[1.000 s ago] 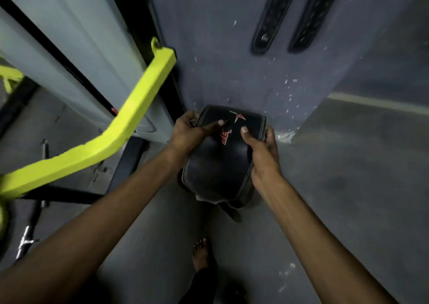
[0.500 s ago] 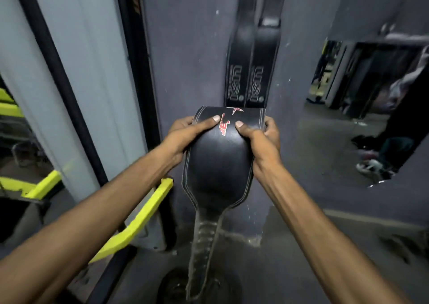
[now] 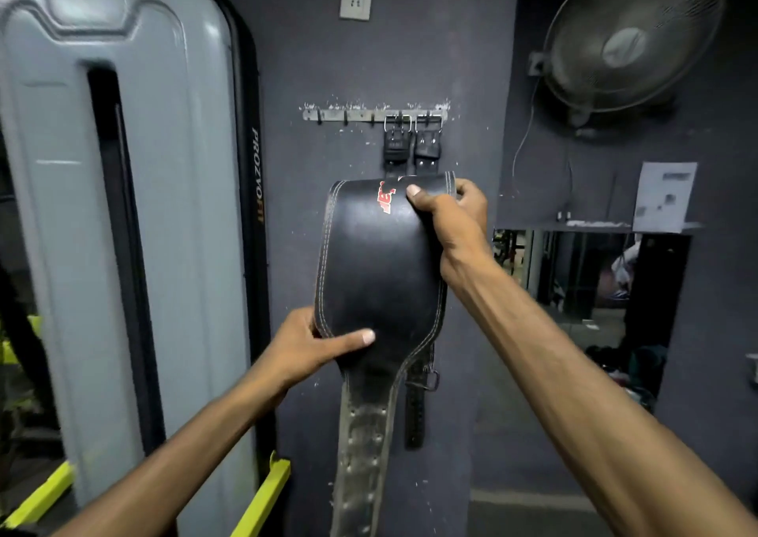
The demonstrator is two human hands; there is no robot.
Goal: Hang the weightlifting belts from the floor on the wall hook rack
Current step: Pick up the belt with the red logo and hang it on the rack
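Note:
I hold a wide black leather weightlifting belt [image 3: 377,266] with white stitching and a red logo up against the dark wall. My right hand [image 3: 449,212] grips its folded top edge just below the hook rack [image 3: 352,115]. My left hand [image 3: 316,346] pinches the belt's lower left edge where it narrows, thumb across the front. The belt's worn strap end with holes hangs down below. Two black belts [image 3: 412,145] hang by their metal buckles from the rack's right hooks, partly hidden behind the held belt. The rack's left hooks are bare.
A tall grey machine shroud [image 3: 123,229] with a yellow frame [image 3: 262,495] stands close on the left. A wall fan [image 3: 627,40] is mounted at upper right, a socket [image 3: 355,1] above the rack. A mirror [image 3: 582,290] lies at right.
My view has swung up from the floor to the wall. The belt has been raised to just under the rack, and my left hand has slid from its top edge down to its lower left side.

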